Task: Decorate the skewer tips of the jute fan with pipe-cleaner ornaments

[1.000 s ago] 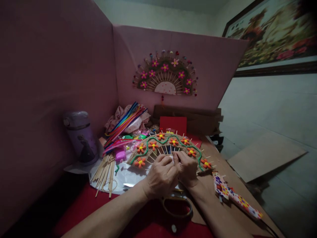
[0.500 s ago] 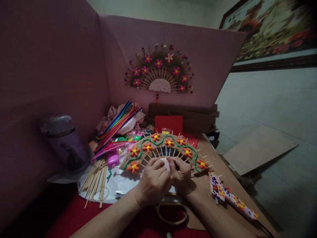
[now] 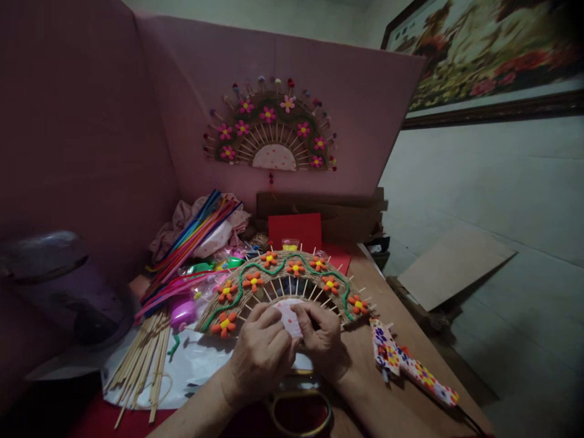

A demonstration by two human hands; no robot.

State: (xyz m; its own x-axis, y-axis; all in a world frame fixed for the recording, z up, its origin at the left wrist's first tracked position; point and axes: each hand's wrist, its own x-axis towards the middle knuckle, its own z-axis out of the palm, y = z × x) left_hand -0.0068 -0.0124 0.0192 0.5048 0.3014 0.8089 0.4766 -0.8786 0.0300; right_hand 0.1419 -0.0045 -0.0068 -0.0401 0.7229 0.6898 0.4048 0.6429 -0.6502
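Note:
In front of me stands a fan (image 3: 258, 267) of twine-wrapped sticks with orange flowers and a wavy green strip. A white half-round piece with red dots, the fan's fabric centre (image 3: 291, 319), lies at its base. My left hand (image 3: 262, 350) pinches that centre from the left with curled fingers. From the right, my right hand (image 3: 322, 337) grips it between thumb and bent fingers. Both hands hide the lower edge of the fan. Below them lie scissors (image 3: 328, 420), their handle loops partly covered by my wrists.
A flower-patterned glue gun (image 3: 410, 365) lies to the right, its cord trailing. Wooden sticks (image 3: 141, 359), pipe cleaners (image 3: 196, 237) and a purple bottle (image 3: 68, 292) are at the left. Another fan (image 3: 274, 128) hangs on the pink board behind. Red card (image 3: 294, 230) stands at the back.
The view has shifted, so most things sit further left. More of the dotted fabric centre shows between my hands, which still hold it.

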